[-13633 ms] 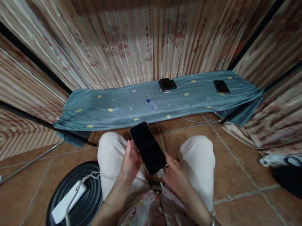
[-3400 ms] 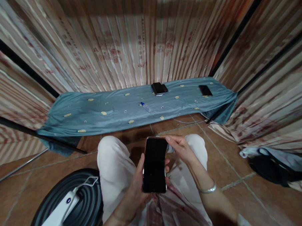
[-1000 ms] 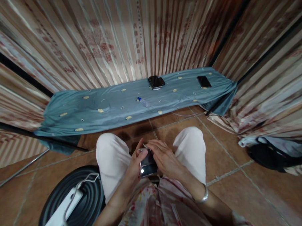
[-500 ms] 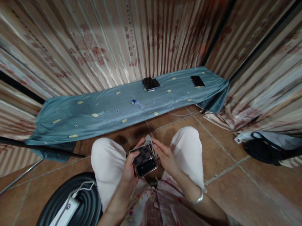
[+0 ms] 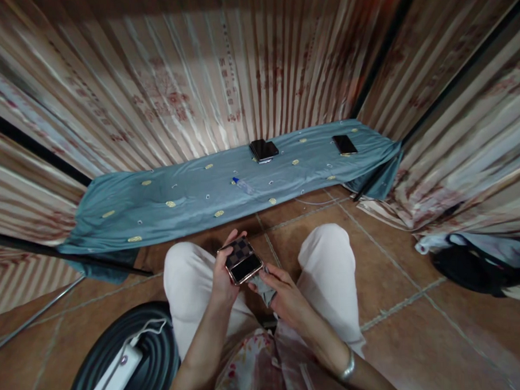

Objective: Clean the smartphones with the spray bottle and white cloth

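Note:
My left hand (image 5: 224,277) is wrapped round a flip phone (image 5: 241,259), thumb across its face. One half has a brown-and-black checkered cover, the other a glossy black panel, all inside a shiny rim. Between the fingers of my right hand (image 5: 288,294) is a crumpled grey cloth (image 5: 263,290). The cloth hangs just below the phone's lower right corner, partly hidden by my fingers. Whether it touches the phone's underside, I cannot tell. Both hands are above my lap, between my knees.
Ahead is a low bench with a blue-green cover (image 5: 191,192). On it lie dark stacked devices (image 5: 263,150), another dark phone-like device (image 5: 344,145) and a small blue-capped bottle (image 5: 243,185). A white power strip (image 5: 117,376) rests on a black ribbed round object (image 5: 157,360) at left.
My right hand with the cloth has gone from the phone's upper right edge down to its lower right corner. The phone is tilted differently and sits slightly higher in my left hand.

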Demonstrator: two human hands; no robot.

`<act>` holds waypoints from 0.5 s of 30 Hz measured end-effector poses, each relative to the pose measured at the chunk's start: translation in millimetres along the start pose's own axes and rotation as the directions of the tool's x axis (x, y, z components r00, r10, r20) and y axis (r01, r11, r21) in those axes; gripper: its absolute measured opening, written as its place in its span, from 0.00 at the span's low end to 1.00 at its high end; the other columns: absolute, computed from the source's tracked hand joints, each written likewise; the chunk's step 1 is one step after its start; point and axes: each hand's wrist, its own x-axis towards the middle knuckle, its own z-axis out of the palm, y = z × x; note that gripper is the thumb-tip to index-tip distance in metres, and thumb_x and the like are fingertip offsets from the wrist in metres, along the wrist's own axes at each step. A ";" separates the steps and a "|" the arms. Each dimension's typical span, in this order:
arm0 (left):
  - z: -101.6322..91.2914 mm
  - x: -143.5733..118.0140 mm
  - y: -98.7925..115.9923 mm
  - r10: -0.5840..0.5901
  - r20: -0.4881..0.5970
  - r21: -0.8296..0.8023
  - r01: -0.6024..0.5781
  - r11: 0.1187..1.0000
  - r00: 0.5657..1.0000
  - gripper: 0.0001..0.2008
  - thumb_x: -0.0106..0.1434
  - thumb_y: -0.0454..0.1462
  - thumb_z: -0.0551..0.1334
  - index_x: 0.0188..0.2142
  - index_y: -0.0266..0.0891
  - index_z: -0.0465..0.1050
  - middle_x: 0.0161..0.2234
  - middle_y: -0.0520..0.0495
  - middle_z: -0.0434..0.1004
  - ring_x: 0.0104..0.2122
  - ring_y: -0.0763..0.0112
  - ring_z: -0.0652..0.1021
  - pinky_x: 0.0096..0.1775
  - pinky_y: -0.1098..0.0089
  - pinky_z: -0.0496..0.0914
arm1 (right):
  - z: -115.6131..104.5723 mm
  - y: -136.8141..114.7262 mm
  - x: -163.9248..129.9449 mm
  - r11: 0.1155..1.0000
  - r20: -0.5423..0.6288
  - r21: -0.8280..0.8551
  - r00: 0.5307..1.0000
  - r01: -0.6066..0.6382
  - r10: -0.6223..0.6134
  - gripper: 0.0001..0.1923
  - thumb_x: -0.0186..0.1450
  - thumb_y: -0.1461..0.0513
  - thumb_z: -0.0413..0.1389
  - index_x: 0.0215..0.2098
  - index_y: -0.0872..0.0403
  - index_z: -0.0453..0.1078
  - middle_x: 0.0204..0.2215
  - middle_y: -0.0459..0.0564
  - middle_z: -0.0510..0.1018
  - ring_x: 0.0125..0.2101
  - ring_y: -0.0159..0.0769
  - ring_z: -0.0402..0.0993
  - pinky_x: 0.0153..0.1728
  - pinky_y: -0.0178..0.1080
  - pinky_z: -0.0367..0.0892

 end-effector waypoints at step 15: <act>-19.3 -26.1 -0.8 0.102 0.339 0.274 -0.201 0.940 0.935 0.52 0.45 0.38 0.75 0.66 0.50 0.51 0.62 0.41 0.65 0.60 0.52 0.68 0.55 0.58 0.67 | -7.1 -43.6 26.2 0.993 -0.018 -0.118 1.000 0.015 -0.017 0.17 0.50 0.52 0.70 0.33 0.54 0.78 0.27 0.46 0.82 0.28 0.34 0.77 0.30 0.34 0.69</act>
